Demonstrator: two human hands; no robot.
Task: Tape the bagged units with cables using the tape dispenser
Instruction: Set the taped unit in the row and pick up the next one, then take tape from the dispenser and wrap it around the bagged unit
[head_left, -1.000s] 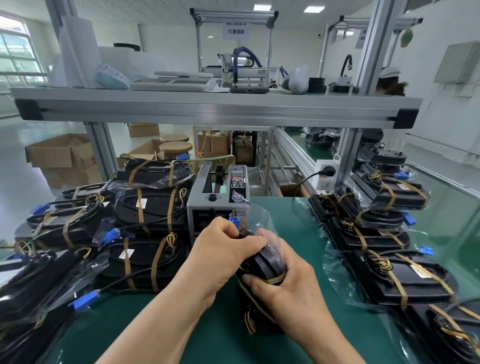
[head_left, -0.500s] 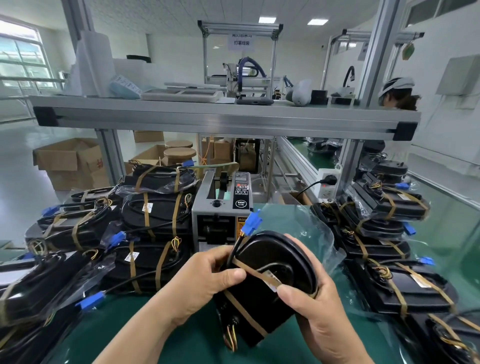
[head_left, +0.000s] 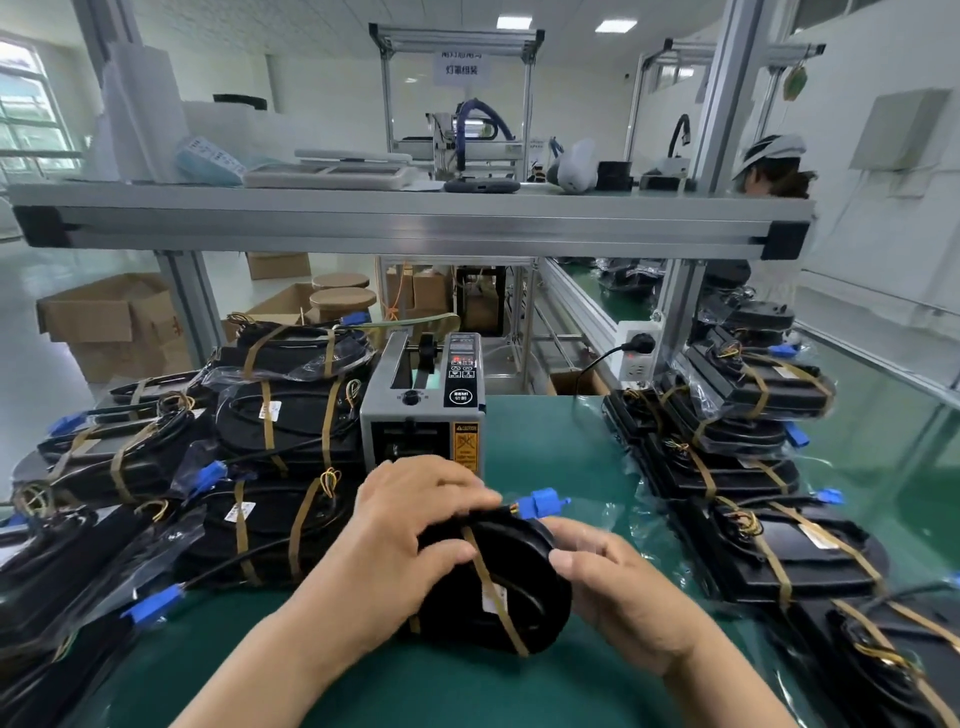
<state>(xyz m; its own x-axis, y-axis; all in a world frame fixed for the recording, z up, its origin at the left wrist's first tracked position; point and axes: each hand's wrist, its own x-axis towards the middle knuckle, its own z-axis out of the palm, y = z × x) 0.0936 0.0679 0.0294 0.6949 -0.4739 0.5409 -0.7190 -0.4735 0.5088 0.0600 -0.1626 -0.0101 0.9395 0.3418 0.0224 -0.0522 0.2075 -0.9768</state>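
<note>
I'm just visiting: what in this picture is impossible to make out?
Head view:
- Underside of the held bagged unit: hidden by the left hand, the right hand and the unit itself.
- Lower outlet of the tape dispenser: behind the left hand.
- Text on the hanging sign: too blurred to read.
- The taped units at bottom right: cut off by the frame edge.

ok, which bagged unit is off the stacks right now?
The unit between left hand and right hand, before the tape dispenser, blue connector sticking out; the others lie stacked either side.
</note>
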